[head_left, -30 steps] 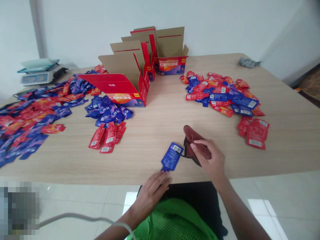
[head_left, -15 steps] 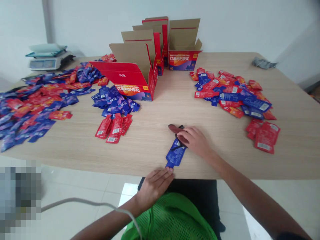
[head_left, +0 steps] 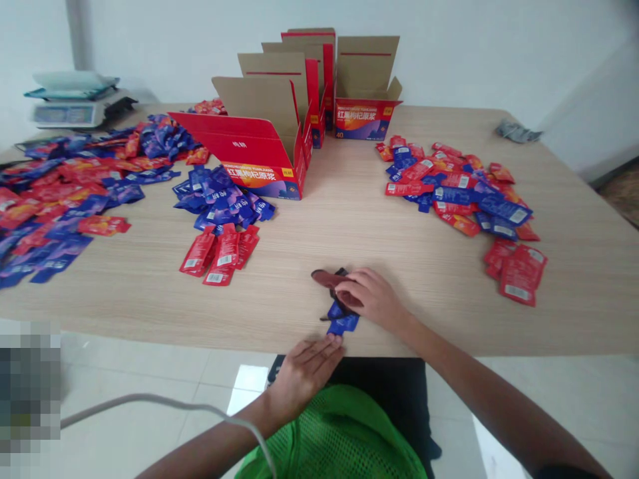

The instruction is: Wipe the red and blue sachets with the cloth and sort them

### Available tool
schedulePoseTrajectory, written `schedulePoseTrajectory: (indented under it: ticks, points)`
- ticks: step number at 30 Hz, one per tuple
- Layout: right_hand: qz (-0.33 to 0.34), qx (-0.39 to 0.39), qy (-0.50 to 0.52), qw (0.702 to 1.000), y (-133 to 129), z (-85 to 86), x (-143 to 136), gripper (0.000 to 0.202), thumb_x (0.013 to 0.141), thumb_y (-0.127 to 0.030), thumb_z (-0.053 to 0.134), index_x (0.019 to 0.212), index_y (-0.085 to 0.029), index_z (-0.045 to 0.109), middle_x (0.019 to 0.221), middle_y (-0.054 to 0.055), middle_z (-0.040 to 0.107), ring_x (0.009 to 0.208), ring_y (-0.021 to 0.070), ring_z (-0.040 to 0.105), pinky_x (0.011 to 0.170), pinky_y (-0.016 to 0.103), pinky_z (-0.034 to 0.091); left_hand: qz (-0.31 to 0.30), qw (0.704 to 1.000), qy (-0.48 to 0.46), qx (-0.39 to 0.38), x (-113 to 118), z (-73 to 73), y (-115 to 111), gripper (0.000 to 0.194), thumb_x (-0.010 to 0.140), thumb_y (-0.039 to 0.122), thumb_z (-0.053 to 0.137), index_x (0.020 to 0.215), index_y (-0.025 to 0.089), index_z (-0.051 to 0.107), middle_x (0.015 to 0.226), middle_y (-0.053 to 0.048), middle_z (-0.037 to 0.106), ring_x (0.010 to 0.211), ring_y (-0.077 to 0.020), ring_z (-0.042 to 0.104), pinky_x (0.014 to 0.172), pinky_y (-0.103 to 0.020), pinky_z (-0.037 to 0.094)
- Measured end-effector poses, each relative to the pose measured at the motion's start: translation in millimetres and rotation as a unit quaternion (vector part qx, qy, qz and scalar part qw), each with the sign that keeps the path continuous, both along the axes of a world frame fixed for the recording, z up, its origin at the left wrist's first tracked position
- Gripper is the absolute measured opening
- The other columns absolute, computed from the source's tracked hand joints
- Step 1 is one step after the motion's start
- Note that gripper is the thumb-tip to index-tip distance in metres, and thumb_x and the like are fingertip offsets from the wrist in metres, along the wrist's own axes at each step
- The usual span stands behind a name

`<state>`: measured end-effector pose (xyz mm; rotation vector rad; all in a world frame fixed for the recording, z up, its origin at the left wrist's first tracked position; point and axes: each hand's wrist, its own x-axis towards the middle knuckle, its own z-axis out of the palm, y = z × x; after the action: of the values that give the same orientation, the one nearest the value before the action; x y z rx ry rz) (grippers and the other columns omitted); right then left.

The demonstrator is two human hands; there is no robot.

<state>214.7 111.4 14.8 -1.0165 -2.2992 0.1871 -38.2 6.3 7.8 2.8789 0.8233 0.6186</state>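
A blue sachet [head_left: 343, 324] lies near the table's front edge, partly covered by a tool. My left hand [head_left: 309, 366] has its fingers together, with the fingertips holding the sachet's narrow end; the thumb is hidden. In my right hand [head_left: 374, 298] is a tool with brown-red handles [head_left: 327, 278] and thin black parts, its exact kind unclear. My fingers are closed around one handle, and the black parts lie across the sachet.
Red and blue sachets [head_left: 222, 199] lie in piles left and right [head_left: 456, 186]. Open red cartons [head_left: 262, 179] stand at the back middle. A scale [head_left: 67, 113] is far left, grey cloth [head_left: 518, 131] far right. A grey cable [head_left: 150, 397] crosses low left.
My right hand and the tool have moved down and left along the blue sachet, covering more of it. My left hand stays at the narrow end. The view has shifted slightly.
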Motion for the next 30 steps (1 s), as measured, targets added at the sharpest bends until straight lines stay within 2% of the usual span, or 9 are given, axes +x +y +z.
schedulePoseTrajectory:
  ticks: [3,6,8,10,13,16,18,21,30]
  points:
    - [-0.043,0.029,-0.043,0.998,39,9.8,20,0.016,0.099,-0.023,0.064,0.113,-0.027,0.071,0.111,0.007,0.071,0.108,0.0254,0.064,0.097,0.043,0.056,0.000,1.000,0.003,0.002,-1,0.6,0,0.038,0.110,0.009,0.040,0.140,0.012,0.062,0.143,-0.010,0.067,0.133,-0.0193,0.063,0.103,-0.032,0.056]
    - [-0.101,0.069,-0.018,0.992,49,30.7,25,0.015,0.100,-0.025,0.064,0.113,-0.027,0.071,0.110,0.008,0.071,0.107,0.0262,0.065,0.095,0.043,0.056,0.004,1.000,0.000,-0.005,-1,-0.2,0,0.038,0.109,0.008,0.042,0.142,0.013,0.061,0.143,-0.009,0.067,0.134,-0.0183,0.062,0.104,-0.032,0.055]
    - [-0.121,0.076,0.050,0.988,32,42.4,16,0.018,0.099,-0.026,0.065,0.116,-0.028,0.070,0.113,0.008,0.069,0.107,0.0252,0.066,0.095,0.042,0.057,0.005,1.000,-0.005,-0.007,-1,-1.0,0,0.037,0.110,0.009,0.041,0.141,0.013,0.061,0.143,-0.009,0.067,0.134,-0.0186,0.062,0.104,-0.032,0.055]
    - [-0.082,0.052,0.083,0.992,3,45.6,2,0.021,0.099,-0.027,0.066,0.120,-0.030,0.068,0.117,0.008,0.069,0.110,0.0242,0.066,0.096,0.041,0.058,0.007,1.000,-0.017,-0.009,0,-2.1,0,0.037,0.110,0.009,0.040,0.139,0.012,0.062,0.140,-0.009,0.069,0.130,-0.0195,0.065,0.103,-0.033,0.056]
    - [0.046,0.006,0.013,0.999,-36,32.0,-17,0.020,0.098,-0.025,0.065,0.118,-0.028,0.068,0.113,0.006,0.071,0.110,0.0238,0.065,0.099,0.041,0.058,0.017,0.999,-0.041,-0.027,2,-3.5,0,0.033,0.109,0.010,0.045,0.135,0.014,0.065,0.125,-0.008,0.076,0.115,-0.0190,0.073,0.101,-0.033,0.057]
    - [0.064,-0.013,-0.012,0.998,-45,10.9,-19,0.016,0.098,-0.024,0.066,0.113,-0.026,0.069,0.109,0.005,0.072,0.109,0.0234,0.064,0.101,0.041,0.057,0.012,0.998,-0.044,-0.035,2,-3.0,0,0.034,0.108,0.009,0.046,0.136,0.014,0.065,0.119,-0.008,0.078,0.107,-0.0178,0.075,0.102,-0.033,0.057]
    - [0.043,-0.004,-0.011,0.999,-35,3.0,-13,0.016,0.098,-0.025,0.066,0.113,-0.026,0.070,0.110,0.005,0.072,0.111,0.0233,0.063,0.104,0.041,0.055,0.003,0.999,-0.030,-0.027,2,-1.5,1,0.036,0.109,0.009,0.042,0.138,0.012,0.063,0.129,-0.010,0.075,0.116,-0.0183,0.073,0.105,-0.033,0.056]
    - [0.018,0.018,-0.015,1.000,-15,2.3,-5,0.015,0.099,-0.026,0.066,0.113,-0.027,0.071,0.111,0.005,0.071,0.113,0.0237,0.062,0.103,0.041,0.054,0.003,1.000,-0.018,-0.012,1,0.2,1,0.037,0.111,0.009,0.038,0.137,0.011,0.063,0.140,-0.010,0.069,0.129,-0.0193,0.066,0.106,-0.033,0.056]
    - [-0.048,0.068,-0.103,0.991,41,7.8,20,0.019,0.100,-0.023,0.064,0.117,-0.024,0.072,0.115,0.009,0.071,0.115,0.0264,0.061,0.100,0.041,0.051,0.011,1.000,-0.009,-0.015,2,0.4,0,0.037,0.111,0.009,0.038,0.139,0.014,0.062,0.143,-0.008,0.067,0.132,-0.0178,0.064,0.104,-0.031,0.057]
